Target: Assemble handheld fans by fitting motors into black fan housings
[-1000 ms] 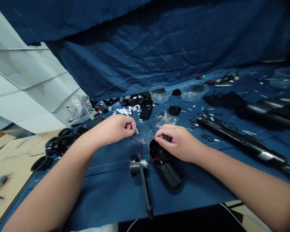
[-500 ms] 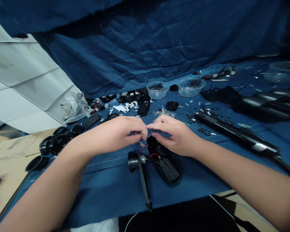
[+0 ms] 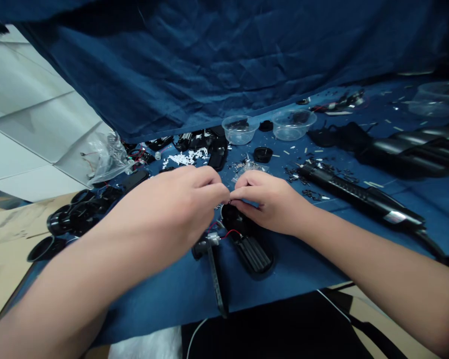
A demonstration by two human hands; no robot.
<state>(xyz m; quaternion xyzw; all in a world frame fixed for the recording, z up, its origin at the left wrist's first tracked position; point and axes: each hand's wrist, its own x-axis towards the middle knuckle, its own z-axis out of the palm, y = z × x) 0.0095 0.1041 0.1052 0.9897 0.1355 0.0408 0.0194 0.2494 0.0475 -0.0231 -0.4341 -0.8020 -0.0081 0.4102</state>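
On the blue cloth lies an open black plastic housing (image 3: pixel 252 252) with a ribbed battery bay. A red wire (image 3: pixel 231 232) runs from it to a small silver motor (image 3: pixel 213 239), which sits on a black part with a long handle (image 3: pixel 217 284). My left hand (image 3: pixel 194 194) is closed in a pinch above the housing's far end. Its fingertips meet those of my right hand (image 3: pixel 264 199), also pinched, with thumb and forefinger pressed together. Whatever lies between the fingertips is too small to make out.
A black electric screwdriver (image 3: pixel 359 197) lies at right beside scattered dark screws (image 3: pixel 314 193). Two clear bowls (image 3: pixel 240 137) stand farther back, near white bits (image 3: pixel 187 157). Black ring-shaped parts (image 3: pixel 65 217) and a plastic bag (image 3: pixel 108 157) are at left.
My left hand has turned over, back upward, and its fingers have closed into a pinch against my right fingertips. My right thumb and forefinger have come together. The view has shifted slightly.
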